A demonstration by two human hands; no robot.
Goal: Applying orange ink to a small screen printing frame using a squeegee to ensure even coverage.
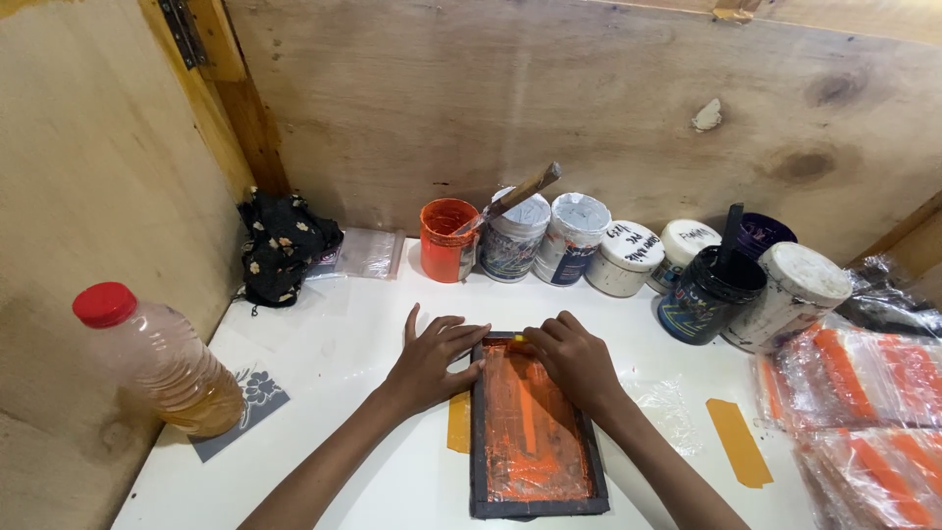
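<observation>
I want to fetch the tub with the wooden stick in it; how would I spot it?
Follow the row of tubs along the plywood back wall to its left end. Next to the open orange tub stands a white-lidded tub. It alone has a wooden stick leaning out.

A clear plastic bottle (157, 361) with a red cap, partly full of amber liquid, stands at nine o'clock on the white table (353, 324). At eleven o'clock a black flowered cloth (283, 243) lies bunched in the corner, a clear plastic bag (368, 253) just beside it. Along twelve o'clock stands a row of paint tubs against the plywood wall (589, 98): an open orange tub (447, 239), then white-lidded tubs (574, 236). At two o'clock a black tub (708, 294) holds a dark stick. Orange-striped packets (863, 383) lie stacked at three o'clock.
</observation>
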